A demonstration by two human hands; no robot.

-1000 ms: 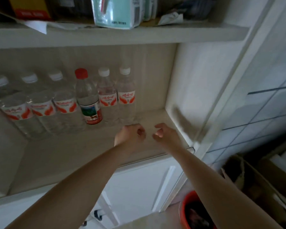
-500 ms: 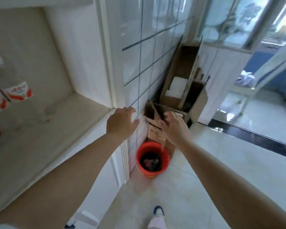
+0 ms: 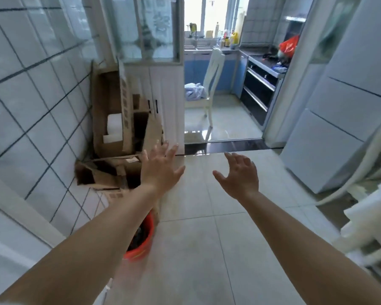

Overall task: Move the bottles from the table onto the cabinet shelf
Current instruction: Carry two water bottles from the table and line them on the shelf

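Both arms reach forward over a pale tiled floor (image 3: 198, 249). The left hand (image 3: 161, 167) is spread wide, fingers straight and fanned, and holds nothing; it hangs in the air in front of a heap of cardboard boxes (image 3: 119, 137) stacked in the corner against a tiled wall (image 3: 31, 102). The right hand (image 3: 240, 175) is likewise spread, its fingers slightly bent and apart, touching nothing. No bottle for the task can be picked out here, nor the table or the cabinet shelf. The left forearm covers much of an orange bucket (image 3: 141, 245), so only its rim and a dark patch inside show. White furniture at the right edge (image 3: 370, 216) is blurred and cut off. Beyond the doorway stand a white chair (image 3: 209, 84) and an oven (image 3: 257, 93); small things on the far counter are too small to name.
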